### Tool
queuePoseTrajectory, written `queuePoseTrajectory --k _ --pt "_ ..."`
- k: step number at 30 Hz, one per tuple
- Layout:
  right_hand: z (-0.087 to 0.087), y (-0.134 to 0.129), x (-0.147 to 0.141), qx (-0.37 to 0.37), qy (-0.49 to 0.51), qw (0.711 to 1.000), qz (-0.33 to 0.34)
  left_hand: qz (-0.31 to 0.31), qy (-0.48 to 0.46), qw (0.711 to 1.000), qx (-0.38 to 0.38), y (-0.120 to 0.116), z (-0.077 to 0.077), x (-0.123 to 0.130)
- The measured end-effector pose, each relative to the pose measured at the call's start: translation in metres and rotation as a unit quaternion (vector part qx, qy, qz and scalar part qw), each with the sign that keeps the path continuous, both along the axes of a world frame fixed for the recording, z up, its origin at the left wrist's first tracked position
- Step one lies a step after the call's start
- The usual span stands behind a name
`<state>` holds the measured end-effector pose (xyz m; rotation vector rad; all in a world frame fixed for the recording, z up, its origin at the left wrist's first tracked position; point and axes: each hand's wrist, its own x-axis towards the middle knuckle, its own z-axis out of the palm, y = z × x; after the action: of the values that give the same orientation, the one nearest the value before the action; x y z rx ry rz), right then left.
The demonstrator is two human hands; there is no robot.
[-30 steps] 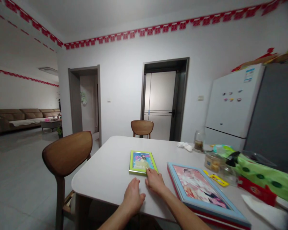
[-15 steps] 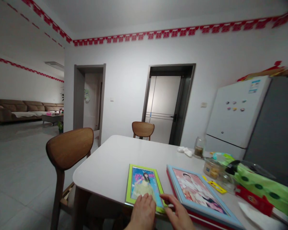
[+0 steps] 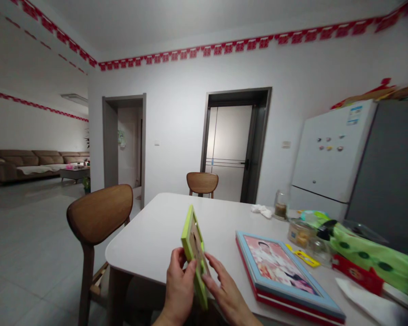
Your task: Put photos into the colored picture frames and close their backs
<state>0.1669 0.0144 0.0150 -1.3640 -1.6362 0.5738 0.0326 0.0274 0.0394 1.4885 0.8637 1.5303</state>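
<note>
Green frame (image 3: 196, 242): you had it raised, tilted near upright, at the near edge of the tabletop (image 3: 170, 226), its brown back (image 3: 194, 232) facing your right; I could not tell whether its lower end touched anything.
Left grip (image 3: 180, 283): your thumb and fingers pinched the frame's left edge.
Right grip (image 3: 226, 292): your fingertips lay against the back's right side; I could not tell whether they pinched it.
Blue frame (image 3: 279, 265): it lay picture up, to your right, on a red-edged item (image 3: 268, 296).
Farther right: a clear tub (image 3: 299, 233), a red box (image 3: 357, 274) and a green bag (image 3: 363, 253) stood close together.
Far edge: white tissue (image 3: 261, 210) lay just beside a glass jar (image 3: 281, 209).
</note>
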Motion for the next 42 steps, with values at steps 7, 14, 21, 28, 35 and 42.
queuePoseTrajectory --k 7,14,21,28,35,42 --pt "-0.022 -0.010 0.011 -0.004 -0.181 0.982 0.048 -0.023 -0.116 0.985 -0.125 0.002 -0.055 -0.020" --pt "-0.021 -0.022 0.023 -0.002 -0.236 0.971 0.045 0.027 0.129 0.986 -0.097 -0.004 -0.069 -0.041" --pt "-0.024 -0.029 0.026 0.000 -0.246 0.968 0.044 0.055 0.280 0.957 -0.044 -0.007 -0.077 -0.043" --pt "-0.006 -0.021 0.025 -0.011 -0.241 0.968 0.065 0.026 0.348 0.937 0.016 -0.001 -0.071 -0.044" --pt "0.005 0.009 0.013 -0.061 -0.226 0.967 0.102 -0.079 0.430 0.897 0.056 0.005 -0.048 -0.043" --pt "-0.006 0.013 0.008 -0.012 -0.234 0.971 0.055 -0.079 0.413 0.906 0.052 0.003 -0.045 -0.043"
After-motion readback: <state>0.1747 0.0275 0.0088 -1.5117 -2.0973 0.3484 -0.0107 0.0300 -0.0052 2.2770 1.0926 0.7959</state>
